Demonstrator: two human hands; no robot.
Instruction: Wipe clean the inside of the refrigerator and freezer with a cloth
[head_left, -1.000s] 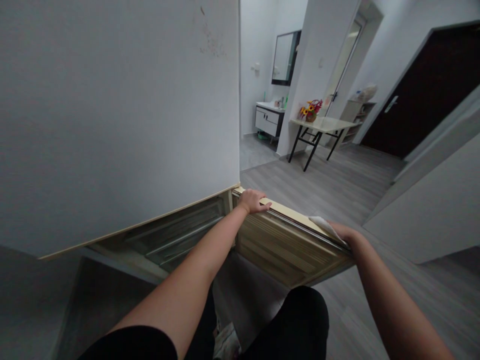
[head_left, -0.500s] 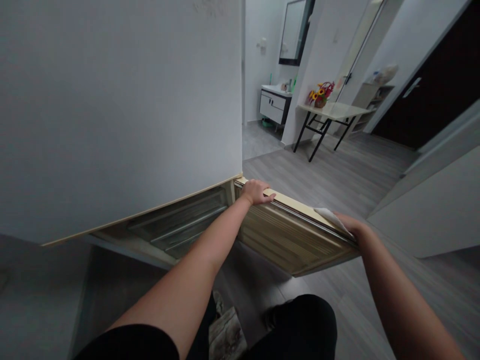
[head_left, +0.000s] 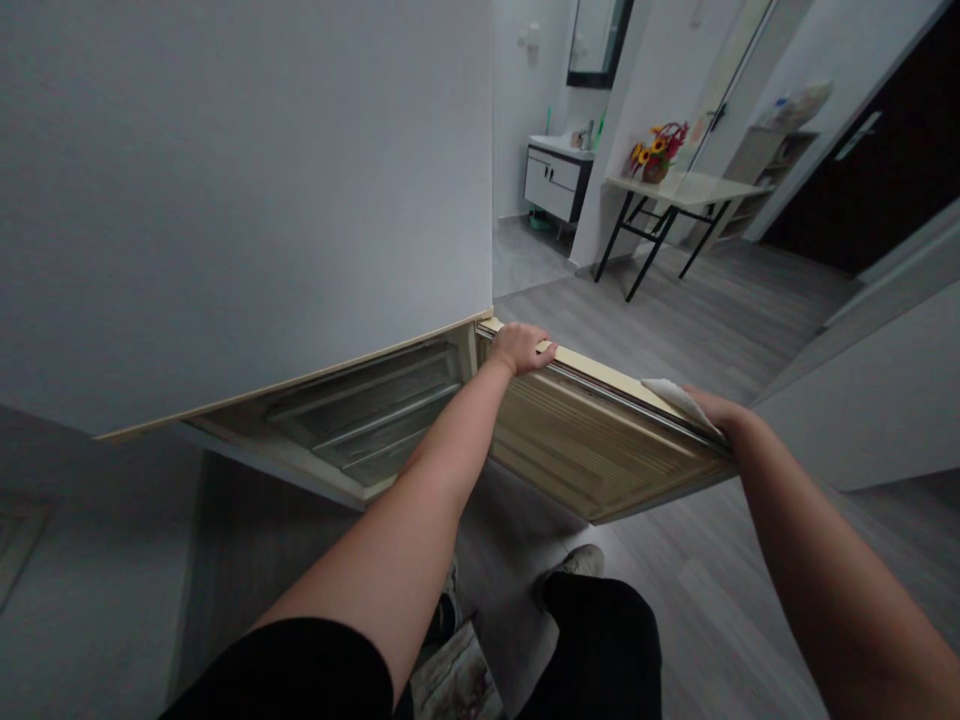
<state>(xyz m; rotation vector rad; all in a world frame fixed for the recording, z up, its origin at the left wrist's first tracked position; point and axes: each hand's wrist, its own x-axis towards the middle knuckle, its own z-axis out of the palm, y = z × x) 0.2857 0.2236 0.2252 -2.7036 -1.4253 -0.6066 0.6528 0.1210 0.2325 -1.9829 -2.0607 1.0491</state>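
A refrigerator door (head_left: pixel 592 430) stands open, its ribbed, yellowed inner side facing me. My left hand (head_left: pixel 520 347) grips the door's top edge near the hinge corner, fingers curled over it. At the far end of that edge, my right hand (head_left: pixel 718 408) presses a white cloth (head_left: pixel 675 397) against the top and outer face; its fingers are mostly hidden behind the door. Left of the door, the dim refrigerator interior (head_left: pixel 390 405) shows shelf-like ridges. Above it spreads a large white surface (head_left: pixel 262 180) with a yellowed front edge.
Below me, a patterned flat piece (head_left: pixel 459 680) lies on the grey wood-look floor (head_left: pixel 720 600) near my shoe (head_left: pixel 581 562). Farther off are a folding table (head_left: pixel 694 190) with a flower basket (head_left: pixel 656 155), a washbasin cabinet (head_left: pixel 555 180) and a dark door (head_left: pixel 877 150).
My view has tilted down a little, so everything sits higher in the picture and one shoe shows more. Both hands keep their places on the door, with the cloth still under the right one.
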